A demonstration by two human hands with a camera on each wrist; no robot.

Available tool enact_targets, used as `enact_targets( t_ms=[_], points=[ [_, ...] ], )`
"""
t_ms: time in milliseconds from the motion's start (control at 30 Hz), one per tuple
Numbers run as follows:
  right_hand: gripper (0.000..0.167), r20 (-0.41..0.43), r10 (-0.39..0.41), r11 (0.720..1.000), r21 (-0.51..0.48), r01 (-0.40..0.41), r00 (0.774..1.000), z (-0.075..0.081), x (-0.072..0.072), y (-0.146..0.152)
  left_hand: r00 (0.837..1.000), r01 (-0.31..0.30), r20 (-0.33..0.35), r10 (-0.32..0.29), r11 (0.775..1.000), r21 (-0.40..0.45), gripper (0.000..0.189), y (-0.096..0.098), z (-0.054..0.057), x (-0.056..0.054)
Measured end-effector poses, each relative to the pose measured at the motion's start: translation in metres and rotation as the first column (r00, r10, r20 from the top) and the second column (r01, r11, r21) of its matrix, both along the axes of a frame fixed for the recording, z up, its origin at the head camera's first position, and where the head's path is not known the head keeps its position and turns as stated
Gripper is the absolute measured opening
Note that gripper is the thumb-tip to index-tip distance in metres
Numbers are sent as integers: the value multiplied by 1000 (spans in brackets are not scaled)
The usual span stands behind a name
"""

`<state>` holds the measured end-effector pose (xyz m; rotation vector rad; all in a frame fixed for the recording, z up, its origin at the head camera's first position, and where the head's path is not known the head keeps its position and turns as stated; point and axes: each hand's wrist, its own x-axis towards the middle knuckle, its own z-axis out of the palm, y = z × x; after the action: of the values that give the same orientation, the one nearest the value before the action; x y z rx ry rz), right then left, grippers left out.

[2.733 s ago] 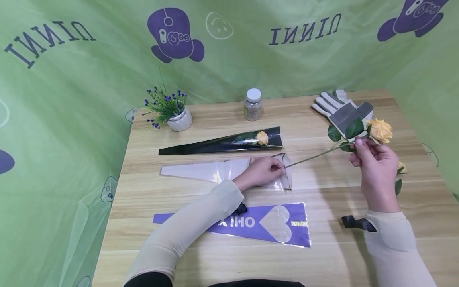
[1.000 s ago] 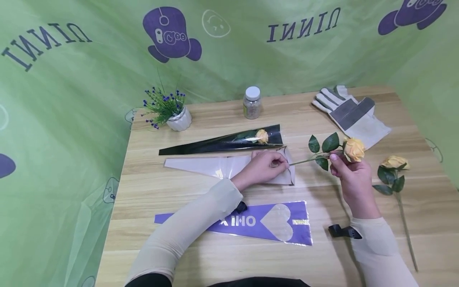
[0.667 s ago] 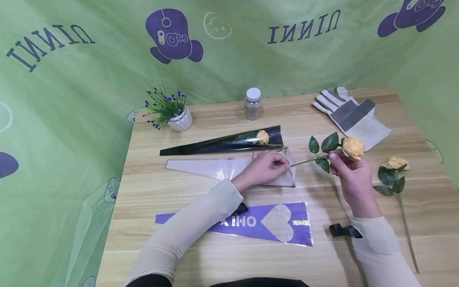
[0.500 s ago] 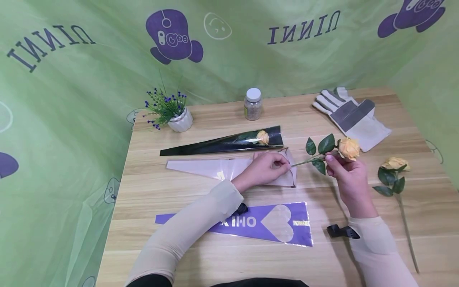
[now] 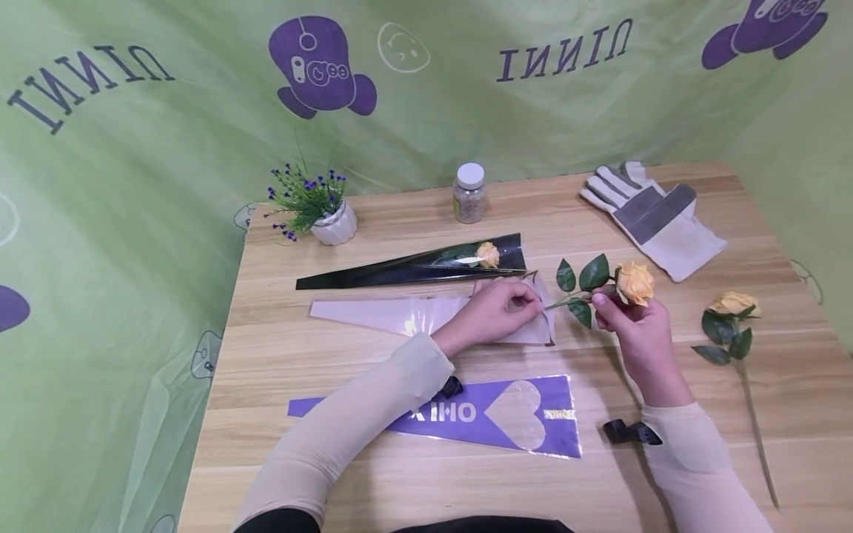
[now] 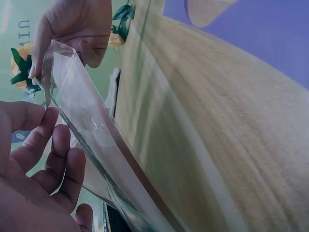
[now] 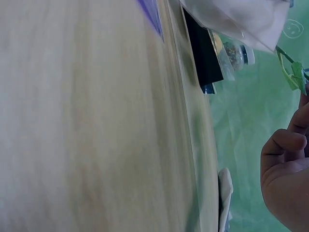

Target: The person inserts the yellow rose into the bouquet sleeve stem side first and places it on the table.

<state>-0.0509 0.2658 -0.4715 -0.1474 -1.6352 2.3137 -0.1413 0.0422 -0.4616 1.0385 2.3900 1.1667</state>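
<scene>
My left hand (image 5: pixel 496 311) pinches the mouth edge of a white and clear flower sleeve (image 5: pixel 363 313) in the head view. In the left wrist view the sleeve (image 6: pixel 89 108) is held open above the table. My right hand (image 5: pixel 641 340) pinches the stem of a yellow-orange artificial rose (image 5: pixel 636 283) just below its bloom. Its lower stem runs into the sleeve's mouth, while the leaves and bloom are outside. The part of the stem inside is hidden by the left hand. In the right wrist view the right hand (image 7: pixel 287 169) is cut by the frame edge.
A black sleeve (image 5: pixel 373 275) with a rose in it lies behind. A purple sleeve with a heart window (image 5: pixel 493 414) lies in front. Another yellow rose (image 5: pixel 743 370) is at right. Gloves (image 5: pixel 656 222), a lidded bottle (image 5: pixel 470 194) and a potted plant (image 5: pixel 333 222) stand or lie at the back.
My right hand has carried the rose leftward and slightly down, and more of its stem has slid into the white sleeve. The left hand keeps its pinch at the mouth, shifting slightly right.
</scene>
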Motion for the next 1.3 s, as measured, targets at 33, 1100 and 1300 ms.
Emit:
enact_targets(
  t_ms=[33, 1100, 1300],
  points=[
    [13, 2, 0, 1000, 7, 0, 1000, 0, 0, -1, 1000, 1, -5, -1, 1000, 4, 14, 0, 0, 0],
    [9, 71, 92, 966, 236, -107, 993, 5, 0, -11, 999, -13, -34, 13, 1000, 2, 14, 5, 15, -1],
    [9, 81, 79, 959, 266, -98, 994, 4, 0, -12, 999, -30, -43, 30, 1000, 6, 13, 5, 15, -1]
  ],
)
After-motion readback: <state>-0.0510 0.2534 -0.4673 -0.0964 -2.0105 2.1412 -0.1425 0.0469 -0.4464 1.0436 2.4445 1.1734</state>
